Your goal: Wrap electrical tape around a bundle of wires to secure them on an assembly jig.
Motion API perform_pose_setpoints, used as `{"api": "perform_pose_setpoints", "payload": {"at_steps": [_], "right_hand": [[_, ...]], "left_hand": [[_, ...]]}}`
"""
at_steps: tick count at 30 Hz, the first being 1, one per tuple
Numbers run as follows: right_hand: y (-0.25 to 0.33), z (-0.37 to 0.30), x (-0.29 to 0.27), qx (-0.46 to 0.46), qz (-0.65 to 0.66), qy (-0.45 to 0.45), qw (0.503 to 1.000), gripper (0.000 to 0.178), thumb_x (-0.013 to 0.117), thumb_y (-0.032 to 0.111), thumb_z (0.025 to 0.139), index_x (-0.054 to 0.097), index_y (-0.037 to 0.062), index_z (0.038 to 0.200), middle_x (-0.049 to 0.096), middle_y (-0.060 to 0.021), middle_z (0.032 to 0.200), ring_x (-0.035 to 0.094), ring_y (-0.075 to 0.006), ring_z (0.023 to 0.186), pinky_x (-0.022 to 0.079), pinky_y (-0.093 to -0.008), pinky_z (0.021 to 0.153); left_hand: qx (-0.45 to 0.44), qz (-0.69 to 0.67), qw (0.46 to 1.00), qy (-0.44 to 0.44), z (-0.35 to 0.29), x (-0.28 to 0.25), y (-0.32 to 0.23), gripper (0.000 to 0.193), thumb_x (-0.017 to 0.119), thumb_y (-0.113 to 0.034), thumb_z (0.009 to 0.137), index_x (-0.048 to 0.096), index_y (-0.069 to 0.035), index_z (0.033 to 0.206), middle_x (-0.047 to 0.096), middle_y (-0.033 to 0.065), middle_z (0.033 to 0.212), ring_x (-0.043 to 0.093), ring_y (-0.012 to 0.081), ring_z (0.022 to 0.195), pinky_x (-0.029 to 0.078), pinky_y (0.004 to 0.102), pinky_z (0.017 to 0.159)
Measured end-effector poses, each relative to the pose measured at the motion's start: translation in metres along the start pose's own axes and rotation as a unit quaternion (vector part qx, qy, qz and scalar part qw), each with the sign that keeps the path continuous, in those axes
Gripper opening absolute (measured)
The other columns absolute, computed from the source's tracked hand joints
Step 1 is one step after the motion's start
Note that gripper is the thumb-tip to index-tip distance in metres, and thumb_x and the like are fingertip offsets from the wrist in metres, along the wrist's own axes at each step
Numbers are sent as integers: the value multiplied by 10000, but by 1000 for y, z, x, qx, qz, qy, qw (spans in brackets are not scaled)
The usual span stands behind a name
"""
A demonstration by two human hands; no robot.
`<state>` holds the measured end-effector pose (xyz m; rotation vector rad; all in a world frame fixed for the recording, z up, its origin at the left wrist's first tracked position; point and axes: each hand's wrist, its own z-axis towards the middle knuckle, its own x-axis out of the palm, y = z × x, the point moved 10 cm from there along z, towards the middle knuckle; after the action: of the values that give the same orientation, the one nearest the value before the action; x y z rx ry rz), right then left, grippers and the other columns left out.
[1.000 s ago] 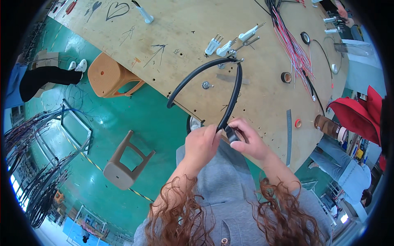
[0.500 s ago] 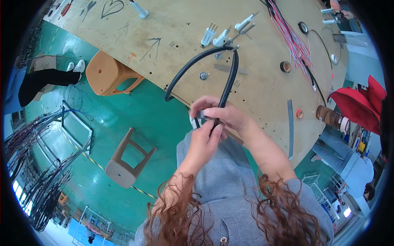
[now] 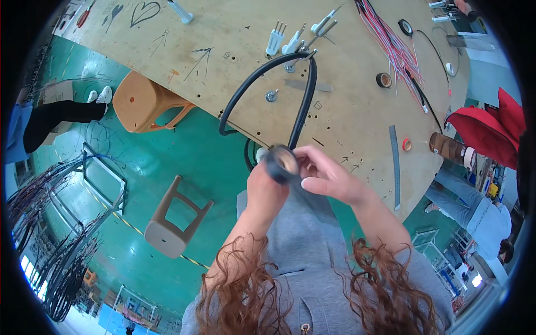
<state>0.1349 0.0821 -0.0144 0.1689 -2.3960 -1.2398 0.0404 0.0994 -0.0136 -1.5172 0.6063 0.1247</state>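
A thick black cable [image 3: 303,106] arches over a metal post of a white fixture [image 3: 290,66] on the board, and its lower end runs behind a roll of black tape. My left hand [image 3: 266,192] is closed around the cable at this end; its fingertips are mostly hidden behind the roll. The black tape roll [image 3: 281,163], slightly blurred, sits in front of my left hand with its pale core showing. To its right, my right hand [image 3: 333,177] is open, thumb apart from the fingers, fingertips close beside the roll. Whether they touch it is unclear.
On the wooden board [image 3: 352,120] are more white fixtures [image 3: 274,42], a metal ruler [image 3: 395,167], a black tape roll [image 3: 383,80], a red tape roll [image 3: 407,145], a wire bundle [image 3: 385,39] and a bottle [image 3: 446,148]. Stools [image 3: 167,231] stand left; another person's leg [image 3: 67,117] is beyond.
The tape roll has come round to the front of my left hand. My right hand has opened and moved right, off the cable. The view has shifted slightly.
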Motion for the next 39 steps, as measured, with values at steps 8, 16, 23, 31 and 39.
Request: {"api": "perform_pose_setpoints", "payload": {"at_steps": [8, 16, 23, 31, 39], "right_hand": [[-53, 42, -63, -60, -46, -315, 946, 285, 681, 218, 743, 498, 39, 869, 546, -35, 781, 514, -82, 690, 427, -209, 588], [-40, 50, -3, 2, 177, 47, 983, 412, 590, 304, 777, 506, 25, 1070, 542, -69, 951, 537, -155, 883, 455, -286, 756], [-25, -4, -28, -86, -107, -155, 978, 310, 590, 153, 774, 506, 7, 1035, 522, -59, 939, 514, -140, 808, 425, -272, 715], [43, -28, 9, -137, -349, -245, 894, 327, 614, 235, 803, 523, 7, 1018, 489, -103, 879, 512, -190, 712, 436, -301, 628], [3, -1, -14, -17, -252, -110, 961, 320, 552, 283, 856, 538, 20, 1038, 543, -94, 1006, 566, -190, 886, 459, -310, 725]], "left_hand": [[-148, -34, 987, 46, -5, 18, 11, 113, 540, -145, 854, 549, -33, 863, 591, 129, 701, 575, 291, 631, 449, 372, 558], [-225, -225, 942, 112, -5, 15, 20, 183, 483, -164, 908, 589, -19, 876, 534, 4, 616, 495, 84, 573, 391, 242, 519], [-63, 70, 993, 65, 1, 12, 9, 98, 511, -96, 866, 561, -22, 907, 572, 89, 677, 567, 246, 621, 435, 330, 553], [-57, -156, 985, -42, -15, 17, 12, 131, 584, -66, 782, 523, -11, 884, 568, 88, 769, 539, 244, 665, 449, 341, 624], [-235, -413, 880, -28, -15, 29, 34, 372, 405, -289, 952, 579, 5, 807, 513, 14, 590, 441, 50, 541, 313, 186, 486]]}}
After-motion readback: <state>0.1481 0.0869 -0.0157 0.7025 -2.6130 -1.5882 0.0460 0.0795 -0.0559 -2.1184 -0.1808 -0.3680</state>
